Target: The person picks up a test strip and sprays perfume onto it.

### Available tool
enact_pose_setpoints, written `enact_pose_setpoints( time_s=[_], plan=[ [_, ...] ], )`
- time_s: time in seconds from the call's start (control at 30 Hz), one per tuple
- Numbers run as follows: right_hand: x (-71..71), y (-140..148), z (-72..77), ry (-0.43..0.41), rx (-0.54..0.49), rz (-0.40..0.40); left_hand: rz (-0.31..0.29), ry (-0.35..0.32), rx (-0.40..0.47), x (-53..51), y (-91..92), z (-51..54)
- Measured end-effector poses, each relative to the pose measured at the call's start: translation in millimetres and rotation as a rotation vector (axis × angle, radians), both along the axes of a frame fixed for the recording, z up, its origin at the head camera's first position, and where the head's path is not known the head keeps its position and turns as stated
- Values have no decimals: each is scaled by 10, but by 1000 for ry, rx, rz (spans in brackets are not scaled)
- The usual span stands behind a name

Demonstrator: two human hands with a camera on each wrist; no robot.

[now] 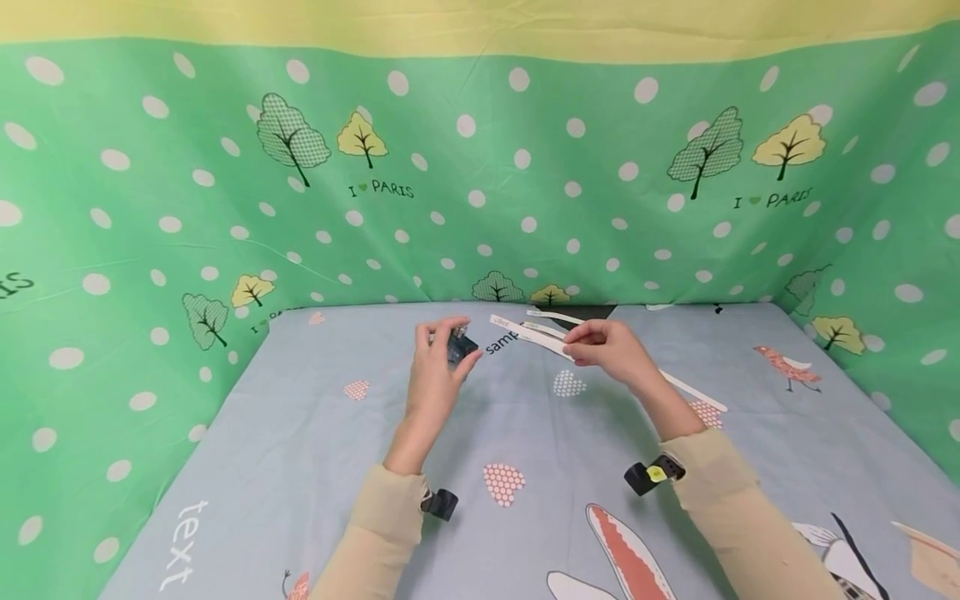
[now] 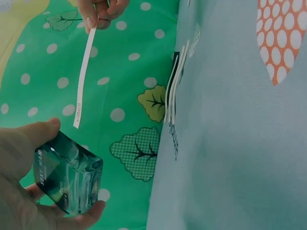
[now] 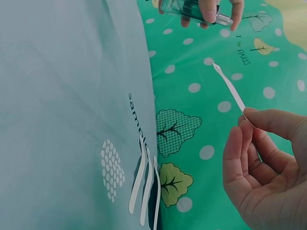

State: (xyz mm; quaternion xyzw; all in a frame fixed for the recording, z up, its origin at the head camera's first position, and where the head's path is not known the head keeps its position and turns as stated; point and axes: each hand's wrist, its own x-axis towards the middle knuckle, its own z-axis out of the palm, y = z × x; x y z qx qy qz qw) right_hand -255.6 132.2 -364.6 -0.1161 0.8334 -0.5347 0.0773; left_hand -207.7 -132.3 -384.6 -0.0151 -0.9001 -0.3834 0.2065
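My left hand (image 1: 437, 360) grips a dark teal glass perfume bottle (image 2: 72, 175), raised above the bed-like surface. In the right wrist view a clear sprayer top (image 3: 223, 20) shows on the bottle, with a fingertip close beside it. Thumb and fingers of my right hand (image 1: 609, 348) pinch a narrow white paper test strip (image 3: 231, 90) by one end. Its free end, with small print on it, points toward the bottle and stays apart from it.
Several more white strips (image 3: 144, 189) lie across a dark patch (image 1: 577, 313) at the back edge of the grey-blue printed cloth (image 1: 315, 467). Green dotted fabric (image 1: 450, 167) hangs behind and at both sides.
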Motion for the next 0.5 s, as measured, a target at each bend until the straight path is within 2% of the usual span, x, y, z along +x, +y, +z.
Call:
enact_pose_setpoints(
  time_s=[0.33, 0.5],
  plan=[
    [-35, 17, -24, -8, -19, -5, 19, -4, 2, 9, -76, 20],
    [-91, 15, -90, -33, -13, -25, 24, -19, 12, 35, -126, 26]
  ],
)
